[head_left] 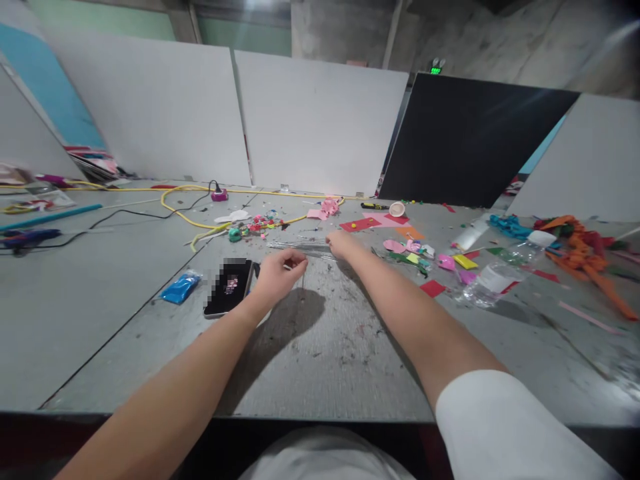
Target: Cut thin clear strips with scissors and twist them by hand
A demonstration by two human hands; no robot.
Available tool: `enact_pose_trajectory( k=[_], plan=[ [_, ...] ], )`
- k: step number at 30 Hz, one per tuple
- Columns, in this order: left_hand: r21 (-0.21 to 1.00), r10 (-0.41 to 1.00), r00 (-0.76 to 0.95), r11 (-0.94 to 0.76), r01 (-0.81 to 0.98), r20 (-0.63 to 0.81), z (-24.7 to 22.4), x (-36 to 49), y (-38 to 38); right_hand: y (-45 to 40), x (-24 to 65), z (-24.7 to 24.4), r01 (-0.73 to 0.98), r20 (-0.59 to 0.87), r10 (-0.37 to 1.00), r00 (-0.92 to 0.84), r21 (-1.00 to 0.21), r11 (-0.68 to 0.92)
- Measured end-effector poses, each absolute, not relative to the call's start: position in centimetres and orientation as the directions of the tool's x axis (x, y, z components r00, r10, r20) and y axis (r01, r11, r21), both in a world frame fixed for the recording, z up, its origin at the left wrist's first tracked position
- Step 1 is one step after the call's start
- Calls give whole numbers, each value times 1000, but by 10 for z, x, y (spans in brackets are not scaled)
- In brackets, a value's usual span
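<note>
My left hand (281, 275) is raised just above the table, thumb and fingertips pinched together. Whatever lies in that pinch is too small to make out. Farther forward, my right hand (341, 245) reaches to a loose bundle of thin silver wires (295, 247) lying flat on the table. Its fingers are curled closed at the right end of the wires, on a wire as far as I can see. A phone (230, 288) with a dark screen lies left of my left hand, and a blue packet (181, 287) sits beside it.
A clear plastic bottle (493, 277) stands to the right, near orange strips (580, 253). Coloured paper scraps (360, 224), a cutter knife (376, 206) and small beads (263, 223) are scattered farther back. A yellow cable (175, 208) runs along the rear, before white panels (320, 120).
</note>
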State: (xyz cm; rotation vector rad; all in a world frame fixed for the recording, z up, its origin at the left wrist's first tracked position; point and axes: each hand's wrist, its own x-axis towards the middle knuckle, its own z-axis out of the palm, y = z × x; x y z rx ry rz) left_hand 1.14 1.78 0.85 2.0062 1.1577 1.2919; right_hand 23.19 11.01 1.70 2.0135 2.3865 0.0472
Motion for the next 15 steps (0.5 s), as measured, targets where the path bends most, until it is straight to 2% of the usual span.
enact_pose_trajectory(
  k=[7, 15],
  plan=[
    [745, 846, 245, -533, 401, 473, 10, 14, 11, 129, 222, 12, 960, -88, 964, -250, 104, 258],
    [752, 850, 249, -526, 396, 464, 11, 15, 10, 124, 218, 16, 906, -87, 926, -367, 191, 377]
  ],
)
